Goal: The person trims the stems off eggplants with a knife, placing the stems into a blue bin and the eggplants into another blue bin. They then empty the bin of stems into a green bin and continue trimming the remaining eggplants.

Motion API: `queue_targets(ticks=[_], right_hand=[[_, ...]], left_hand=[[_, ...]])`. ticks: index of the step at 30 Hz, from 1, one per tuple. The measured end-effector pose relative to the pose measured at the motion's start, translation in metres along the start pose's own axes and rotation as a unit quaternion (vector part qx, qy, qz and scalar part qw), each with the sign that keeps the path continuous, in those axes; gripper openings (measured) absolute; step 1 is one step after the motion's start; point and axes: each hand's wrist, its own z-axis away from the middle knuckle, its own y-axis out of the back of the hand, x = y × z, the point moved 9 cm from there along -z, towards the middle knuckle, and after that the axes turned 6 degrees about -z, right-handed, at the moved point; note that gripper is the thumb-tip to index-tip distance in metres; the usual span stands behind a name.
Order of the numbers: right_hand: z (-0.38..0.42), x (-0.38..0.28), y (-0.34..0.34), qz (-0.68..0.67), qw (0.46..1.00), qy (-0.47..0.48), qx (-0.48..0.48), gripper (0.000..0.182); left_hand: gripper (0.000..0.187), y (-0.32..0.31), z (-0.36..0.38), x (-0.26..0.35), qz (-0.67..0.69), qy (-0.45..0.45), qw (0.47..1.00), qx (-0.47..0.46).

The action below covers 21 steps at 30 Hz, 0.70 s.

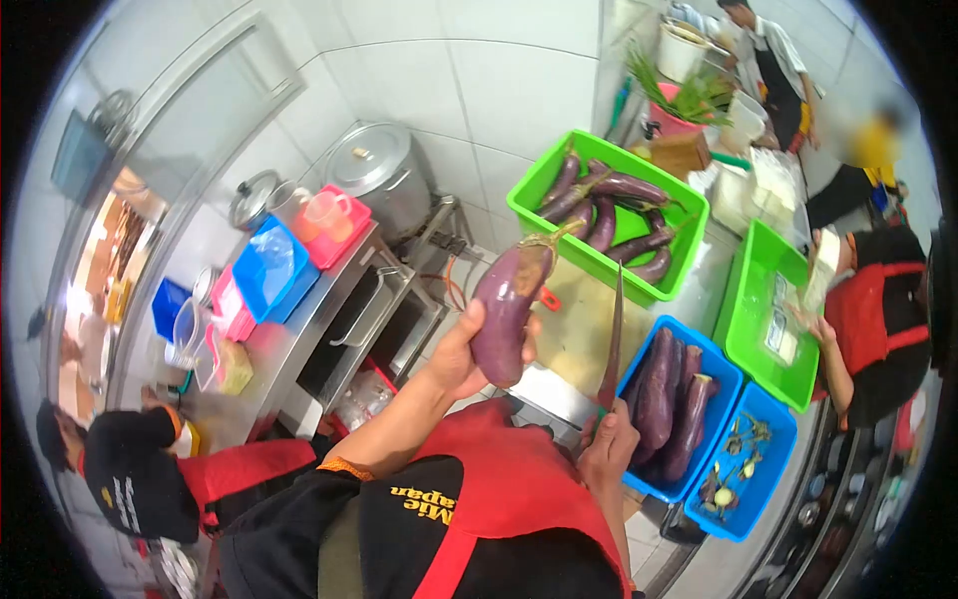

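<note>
One eggplant (512,312) — left hand (462,351) clasping, one knife (614,344) — right hand (609,444) gripping, "Mie apan" shirt (404,534)

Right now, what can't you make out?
All head view:
Knife handle: mostly hidden by right hand.
Held eggplant: far side turned away from the camera.
Blue bin: floor hidden by eggplants.
Person in yellow: head blurred.

Left hand (461,351) is raised, curled — right hand (609,445) lower, clenched.
</note>
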Motion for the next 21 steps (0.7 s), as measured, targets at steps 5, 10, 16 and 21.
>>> queue_targets(ticks=[5,10,16,21], right_hand=[[0.001,-0.053,0.025,0.123,0.974,0.149,0.119,0.042],[0.0,-0.089,0.027,0.245,0.938,0.189,0.156,0.042],[0.013,-0.081,0.041,0.294,0.923,0.085,0.234,0.042],[0.044,-0.07,0.061,0.321,0.879,0.009,0.352,0.042]], left_hand=[[0.07,0.01,-0.026,-0.05,-0.134,0.134,0.981,0.031],[0.071,-0.029,-0.054,-0.072,-0.111,0.168,0.979,-0.014],[0.067,-0.065,-0.083,-0.101,-0.2,0.176,0.953,-0.144],[0.051,-0.092,-0.086,-0.145,-0.212,0.22,0.924,-0.23]])
